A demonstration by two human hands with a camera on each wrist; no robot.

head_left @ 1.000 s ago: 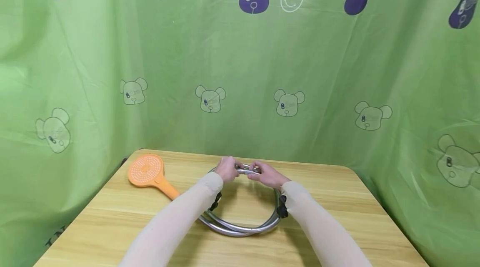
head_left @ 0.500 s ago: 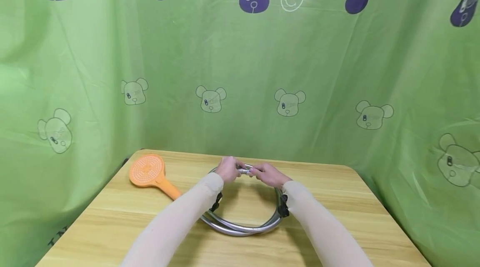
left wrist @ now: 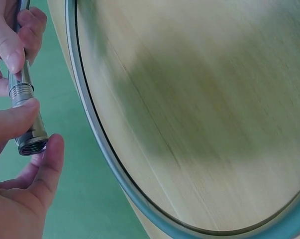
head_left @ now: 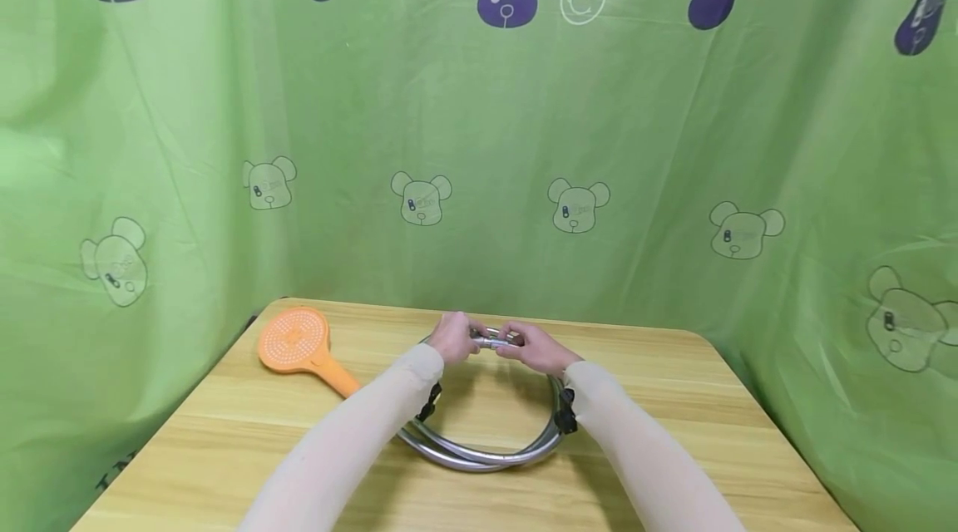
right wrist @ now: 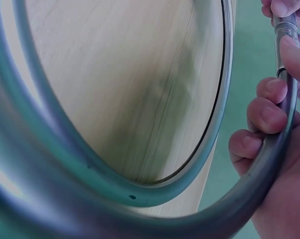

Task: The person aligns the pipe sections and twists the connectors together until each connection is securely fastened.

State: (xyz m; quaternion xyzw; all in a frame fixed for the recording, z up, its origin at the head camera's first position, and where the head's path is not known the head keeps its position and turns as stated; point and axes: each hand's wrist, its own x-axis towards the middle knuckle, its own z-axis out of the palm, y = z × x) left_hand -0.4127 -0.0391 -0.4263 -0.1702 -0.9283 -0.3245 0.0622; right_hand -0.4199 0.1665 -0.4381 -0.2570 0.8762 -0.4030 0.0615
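A silver shower hose [head_left: 479, 463] lies coiled on the table, its end raised at the coil's far side. My left hand [head_left: 451, 337] pinches a short metal connector [left wrist: 33, 134] between thumb and fingers; its open end shows an inner thread. My right hand [head_left: 540, 349] holds the hose's end fitting [right wrist: 281, 55], its fingers curled round the hose just behind. A band of screw thread [left wrist: 22, 91] shows between connector and fitting, which stand in line and joined. To the left lies an orange shower head [head_left: 294, 341], its handle partly hidden behind my left forearm.
The wooden table [head_left: 247, 449] has its back edge just beyond my hands. A green patterned curtain [head_left: 479, 116] surrounds it at the back and sides. Dark wrist cameras [head_left: 565, 411] sit close to the hose coil.
My right fingers and thumb closed together on the fitting half a second ago and are now spread again along it. My left hand, the hose and the shower head stay about where they were.
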